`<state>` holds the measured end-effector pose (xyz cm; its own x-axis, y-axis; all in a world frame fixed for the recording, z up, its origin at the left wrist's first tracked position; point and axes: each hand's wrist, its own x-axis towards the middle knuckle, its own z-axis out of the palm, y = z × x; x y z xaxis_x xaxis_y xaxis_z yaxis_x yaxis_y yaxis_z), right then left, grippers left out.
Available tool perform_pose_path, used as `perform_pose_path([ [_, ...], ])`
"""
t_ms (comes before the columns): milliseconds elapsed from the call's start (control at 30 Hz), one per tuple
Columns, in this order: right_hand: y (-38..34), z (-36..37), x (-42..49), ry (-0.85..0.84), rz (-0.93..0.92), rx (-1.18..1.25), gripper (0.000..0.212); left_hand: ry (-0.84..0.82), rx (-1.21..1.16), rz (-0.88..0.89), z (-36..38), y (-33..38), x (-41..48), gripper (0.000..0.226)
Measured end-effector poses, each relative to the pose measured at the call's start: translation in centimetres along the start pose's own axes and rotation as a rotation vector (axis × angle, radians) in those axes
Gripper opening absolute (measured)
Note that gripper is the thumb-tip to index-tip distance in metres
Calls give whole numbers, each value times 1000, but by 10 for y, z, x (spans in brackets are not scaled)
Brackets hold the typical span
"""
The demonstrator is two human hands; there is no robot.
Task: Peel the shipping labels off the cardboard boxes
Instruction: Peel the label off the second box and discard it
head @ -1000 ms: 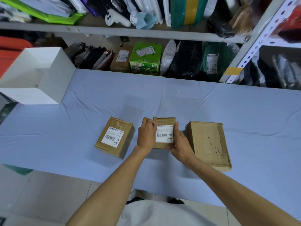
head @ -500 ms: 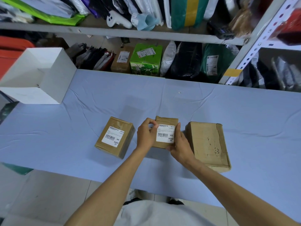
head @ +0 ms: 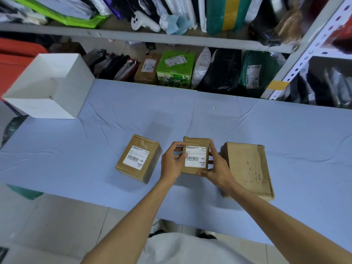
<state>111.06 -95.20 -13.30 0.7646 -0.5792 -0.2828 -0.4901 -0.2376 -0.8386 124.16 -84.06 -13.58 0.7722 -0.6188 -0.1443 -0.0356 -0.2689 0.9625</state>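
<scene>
Pale blue cloth is covering the table (head: 190, 115), and its near edge is running under the person's forearms, with tiled floor showing below it on the left. Both hands are clamping the middle cardboard box (head: 196, 141), whose labelled face is pointing up toward the camera. The left hand (head: 172, 162) is curling its fingers round the box's left edge, fingertips reaching the side of the shipping label (head: 195, 156). The right hand (head: 219, 169) is gripping the right edge, index finger lying along it and thumb at the lower right corner. The label is lying flat on the cardboard.

Just left, apart from the left hand, a second cardboard box (head: 142, 142) is sitting close to the table's near edge, its own label (head: 135, 158) stuck on top. The third cardboard box (head: 247, 168), scuffed and torn on top, is sitting just beside the right wrist.

Beyond the three boxes a wide stretch of creased cloth is lying open up to the far edge. An open white box (head: 49, 86) is standing at the far left corner, and a shelf (head: 171, 40) stuffed with parcels is rising behind the table.
</scene>
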Motion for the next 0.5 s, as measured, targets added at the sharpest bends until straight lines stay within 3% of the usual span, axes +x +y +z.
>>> perform_pose_path([
  [500, -2, 3, -1, 29, -16, -38, 126, 187, 128, -25, 18, 5, 2, 9],
])
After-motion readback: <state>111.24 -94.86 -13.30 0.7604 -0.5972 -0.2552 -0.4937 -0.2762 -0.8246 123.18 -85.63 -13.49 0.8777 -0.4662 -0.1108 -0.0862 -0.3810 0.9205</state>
